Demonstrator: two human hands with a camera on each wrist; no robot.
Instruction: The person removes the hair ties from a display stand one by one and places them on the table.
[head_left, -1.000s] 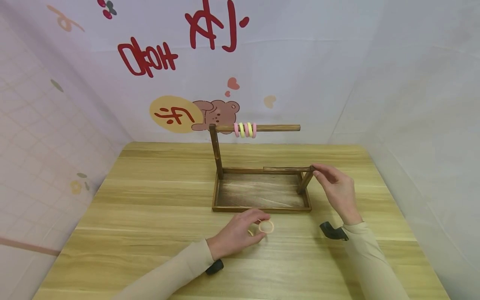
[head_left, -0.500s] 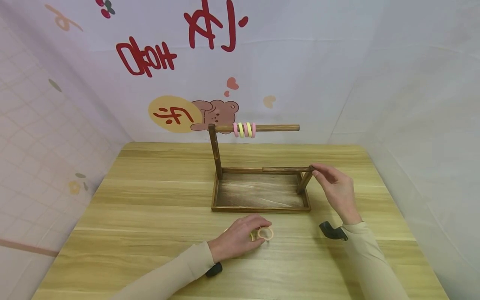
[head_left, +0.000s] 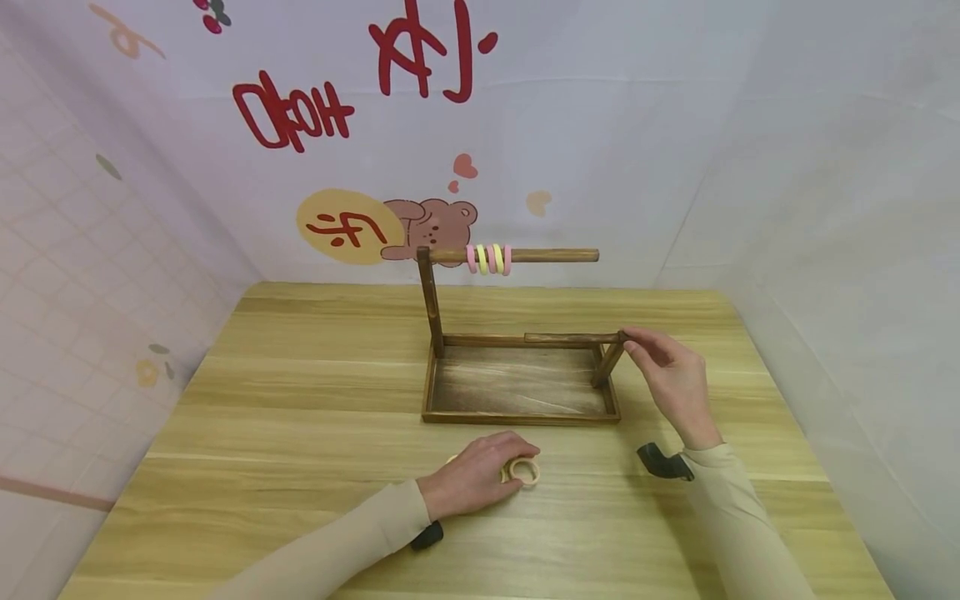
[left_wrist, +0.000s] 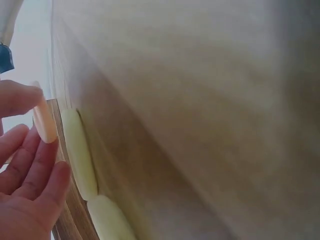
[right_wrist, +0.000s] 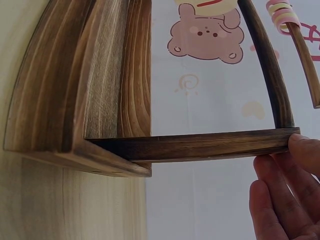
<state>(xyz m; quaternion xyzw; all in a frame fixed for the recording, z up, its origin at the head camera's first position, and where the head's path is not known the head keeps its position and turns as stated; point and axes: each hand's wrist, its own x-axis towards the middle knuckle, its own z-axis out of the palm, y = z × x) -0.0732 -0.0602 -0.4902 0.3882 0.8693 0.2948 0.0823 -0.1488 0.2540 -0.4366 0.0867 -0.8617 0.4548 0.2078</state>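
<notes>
My left hand (head_left: 477, 475) is low over the table, in front of a dark wooden rack (head_left: 521, 419). Its thumb and fingers pinch a pale orange ring (left_wrist: 46, 120), tilted close to the tabletop. Two yellow rings (left_wrist: 80, 155) lie beside that hand in the left wrist view; the hand mostly hides them in the head view. My right hand (head_left: 671, 379) grips the top end of the rack's short post (right_wrist: 215, 145), where the lower bar (head_left: 573, 338) joins. Several pink and yellow rings (head_left: 492, 259) hang together on the upper bar (head_left: 558, 256).
The rack's tall post (head_left: 432, 304) rises at the left of its tray base. Behind the wooden table (head_left: 315, 358) hangs a white printed cloth (head_left: 600, 125), and more cloth encloses both sides. Dark wrist mounts (head_left: 663, 462) show at the sleeves.
My left hand has moved slightly down toward the table's front with the pale orange ring, which has shifted a little left. The right hand stays on the post, and the rack looks unmoved.
</notes>
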